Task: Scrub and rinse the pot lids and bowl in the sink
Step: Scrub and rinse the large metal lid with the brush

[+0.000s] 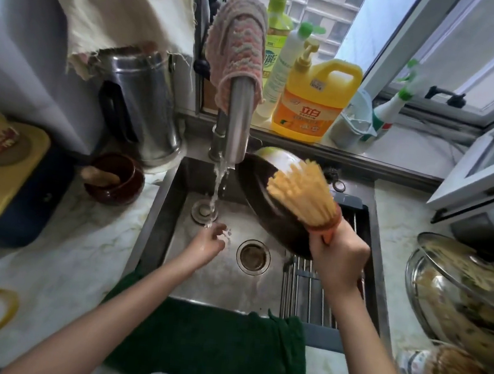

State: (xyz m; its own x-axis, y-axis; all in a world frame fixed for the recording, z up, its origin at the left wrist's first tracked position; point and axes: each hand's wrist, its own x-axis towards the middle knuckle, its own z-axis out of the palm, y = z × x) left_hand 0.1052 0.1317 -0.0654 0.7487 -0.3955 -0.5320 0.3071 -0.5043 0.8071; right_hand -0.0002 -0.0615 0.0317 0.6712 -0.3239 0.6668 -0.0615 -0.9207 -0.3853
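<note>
A green towel (209, 343) hangs over the front edge of the sink (221, 284), closer to the person than both hands.

The left hand (208, 242) is low in the sink. Its fingers are loose and open, and it holds nothing. Water (217, 184) from the tap (238, 119) falls right onto its fingertips. The round drain (253, 256) is just to the right of this hand.

The right hand (338, 256) is up higher, over a metal rack (308, 289) that lies across the right side of the sink. This hand is closed tight around the orange end of a brush (302, 192). The yellow sticks of the brush point up and away from the hand.

Just past the brush, a big dark pan (256, 200) leans in the back of the sink. The brush tips are in front of the pan, but I cannot tell if they touch it. A shiny round thing (273, 156) peeks out behind the pan. It may be a bowl or a lid; I cannot tell.

Far to the right of the right hand, on the counter, a glass lid (455, 264) sits tilted on a shiny metal bowl (427, 303).

To the left of the left hand, on the counter, there is a brown bowl (116, 179), and a metal kettle (139, 101) stands behind it.

Farthest away, a pink cloth (238, 41) is draped over the tap, and a yellow soap bottle (311, 102) stands on the window ledge.
</note>
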